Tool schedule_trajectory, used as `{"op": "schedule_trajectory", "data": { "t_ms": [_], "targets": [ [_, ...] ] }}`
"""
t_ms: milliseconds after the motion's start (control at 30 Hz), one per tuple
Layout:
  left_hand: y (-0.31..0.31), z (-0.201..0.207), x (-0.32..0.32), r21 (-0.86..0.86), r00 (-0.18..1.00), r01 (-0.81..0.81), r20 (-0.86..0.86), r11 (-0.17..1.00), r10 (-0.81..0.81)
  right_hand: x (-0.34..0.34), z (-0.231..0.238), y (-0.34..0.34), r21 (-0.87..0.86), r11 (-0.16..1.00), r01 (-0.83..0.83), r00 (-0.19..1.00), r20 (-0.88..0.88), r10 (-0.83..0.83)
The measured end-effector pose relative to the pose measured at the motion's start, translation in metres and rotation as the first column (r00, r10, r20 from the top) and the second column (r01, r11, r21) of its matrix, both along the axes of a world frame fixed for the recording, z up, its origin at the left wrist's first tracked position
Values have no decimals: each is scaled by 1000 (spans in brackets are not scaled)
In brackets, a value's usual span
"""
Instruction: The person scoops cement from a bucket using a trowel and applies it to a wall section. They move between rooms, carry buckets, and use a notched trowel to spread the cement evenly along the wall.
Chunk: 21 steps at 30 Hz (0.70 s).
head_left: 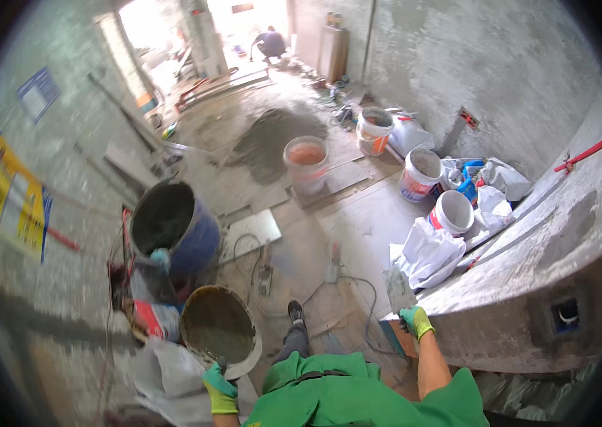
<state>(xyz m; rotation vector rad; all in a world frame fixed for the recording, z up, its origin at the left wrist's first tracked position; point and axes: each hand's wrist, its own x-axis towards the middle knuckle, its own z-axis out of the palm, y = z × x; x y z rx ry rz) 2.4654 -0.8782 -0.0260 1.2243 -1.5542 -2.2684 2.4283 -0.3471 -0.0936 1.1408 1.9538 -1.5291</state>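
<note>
On the left, the left hand [220, 388], in a yellow-green glove, reaches down to the near rim of a round bucket [218, 329] that holds wet grey mortar. The fingers are curled at the rim, perhaps round a handle or tool there, but the picture is too small to say what the grip closes on. The bucket stands on the floor [301, 242] just beside a large blue drum [173, 224], also dark with mix inside, and a crumpled white sack [165, 370] lies under the hand.

In the middle, the person's green clothing and one dark shoe [296, 311] show above a tangle of cable on the floor.

To the right, the right hand [415, 322], gloved the same, is pressed together round the handle of a trowel [398, 288], whose grey blade stands up against the edge of a low concrete wall [529, 285]. The wall top looks plastered grey and mostly smooth, with a darker, damper patch farther along.

As a judgement, the work is midway: mortar is mixed and ready, the bucket is still well filled, and part of the wall seems coated, with more surface left. Farther back stand several white pails [422, 174] and torn bags.
</note>
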Motion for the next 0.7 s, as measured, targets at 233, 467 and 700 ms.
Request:
{"op": "schedule_trajectory", "data": {
  "t_ms": [233, 467, 700],
  "targets": [
    [-15, 1, -193, -352, 912, 383, -4, 854, -410, 6, -71, -10, -59, 995, 75, 927, 373, -47],
    [9, -34, -418, -6, 931, 360, -62, 933, -360, 30, -143, -37, -192, 965, 181, 778, 628, -21],
    [69, -68, -608, 110, 868, 496, -64, 861, -492, -85, -191, -32, -115, 962, -248, 908, 319, 272]
  ]
}}
